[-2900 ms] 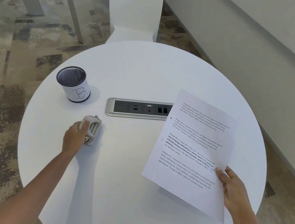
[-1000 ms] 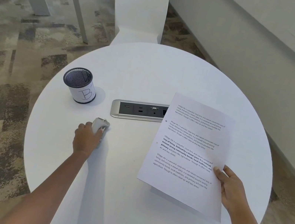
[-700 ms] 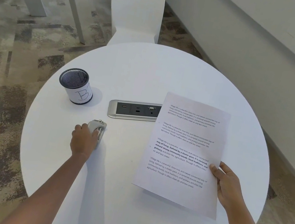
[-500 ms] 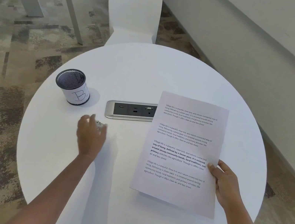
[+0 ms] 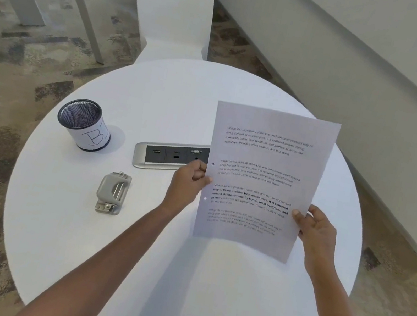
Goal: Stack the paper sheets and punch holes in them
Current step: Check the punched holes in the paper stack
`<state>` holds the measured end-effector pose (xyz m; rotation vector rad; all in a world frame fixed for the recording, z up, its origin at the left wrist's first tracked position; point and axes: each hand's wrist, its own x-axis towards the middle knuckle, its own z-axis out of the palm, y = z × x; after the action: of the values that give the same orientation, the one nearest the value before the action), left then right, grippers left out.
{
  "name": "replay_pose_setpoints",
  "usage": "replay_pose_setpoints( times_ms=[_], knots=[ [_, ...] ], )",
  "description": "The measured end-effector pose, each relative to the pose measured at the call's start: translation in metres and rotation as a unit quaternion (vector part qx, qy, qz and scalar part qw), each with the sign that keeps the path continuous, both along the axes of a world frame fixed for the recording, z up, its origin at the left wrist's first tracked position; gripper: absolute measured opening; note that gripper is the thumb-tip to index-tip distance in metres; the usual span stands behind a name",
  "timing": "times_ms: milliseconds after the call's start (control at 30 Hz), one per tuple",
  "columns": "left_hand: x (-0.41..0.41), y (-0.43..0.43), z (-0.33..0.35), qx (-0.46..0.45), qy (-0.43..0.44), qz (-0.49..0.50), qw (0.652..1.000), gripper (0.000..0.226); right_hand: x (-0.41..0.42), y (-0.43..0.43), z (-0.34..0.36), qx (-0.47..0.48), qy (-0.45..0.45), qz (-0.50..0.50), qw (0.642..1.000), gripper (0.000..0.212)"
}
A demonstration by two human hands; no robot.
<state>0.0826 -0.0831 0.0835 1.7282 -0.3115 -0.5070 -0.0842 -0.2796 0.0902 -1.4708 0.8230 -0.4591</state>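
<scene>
The printed paper sheets (image 5: 266, 167) are held up, tilted above the right half of the round white table (image 5: 144, 271). Two punched holes show along their left edge. My left hand (image 5: 189, 182) pinches that left edge between the holes. My right hand (image 5: 314, 228) grips the right edge lower down. The grey metal hole punch (image 5: 112, 192) lies by itself on the table, left of my left forearm, with no hand on it.
A mesh pen cup (image 5: 84, 124) labelled "B" stands at the table's left. A silver power socket strip (image 5: 166, 155) is set in the table's middle, partly behind the sheets. A white chair (image 5: 174, 11) stands beyond the table; a wall runs along the right.
My left hand let go of the hole punch and moved right to take the sheets' left edge. The sheets rose from lying near the table to being held up in both hands.
</scene>
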Motion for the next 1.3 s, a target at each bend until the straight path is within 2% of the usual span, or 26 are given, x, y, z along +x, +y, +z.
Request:
replay_pose_setpoints(
  times_ms=[267, 367, 467, 600, 733, 967, 1300],
  knots=[
    [-0.003, -0.002, 0.006, -0.035, -0.105, 0.026, 0.993, 0.021, 0.003, 0.001, 0.003, -0.1, -0.02, -0.004, 0.995, 0.026],
    [-0.009, 0.003, -0.001, -0.016, -0.104, 0.016, 0.994, 0.025, 0.001, 0.003, -0.009, -0.121, 0.006, 0.01, 0.993, 0.018],
    [-0.015, 0.006, -0.012, 0.009, -0.099, 0.011, 0.995, 0.029, -0.004, 0.005, -0.02, -0.139, 0.039, 0.017, 0.989, 0.021],
    [-0.02, 0.005, -0.022, 0.037, -0.09, 0.022, 0.995, 0.016, -0.009, 0.006, -0.03, -0.143, 0.069, 0.02, 0.987, 0.017],
    [-0.021, -0.002, -0.019, 0.044, -0.091, 0.028, 0.994, 0.015, -0.009, 0.0, -0.032, -0.141, 0.072, 0.001, 0.987, 0.014],
    [-0.022, -0.031, -0.007, 0.003, -0.008, 0.006, 1.0, 0.019, -0.011, -0.025, -0.019, -0.16, 0.069, -0.035, 0.984, 0.014],
    [-0.037, -0.081, -0.023, 0.049, 0.106, -0.007, 0.993, 0.017, -0.024, -0.079, -0.025, -0.132, 0.195, -0.056, 0.97, 0.026]
  ],
)
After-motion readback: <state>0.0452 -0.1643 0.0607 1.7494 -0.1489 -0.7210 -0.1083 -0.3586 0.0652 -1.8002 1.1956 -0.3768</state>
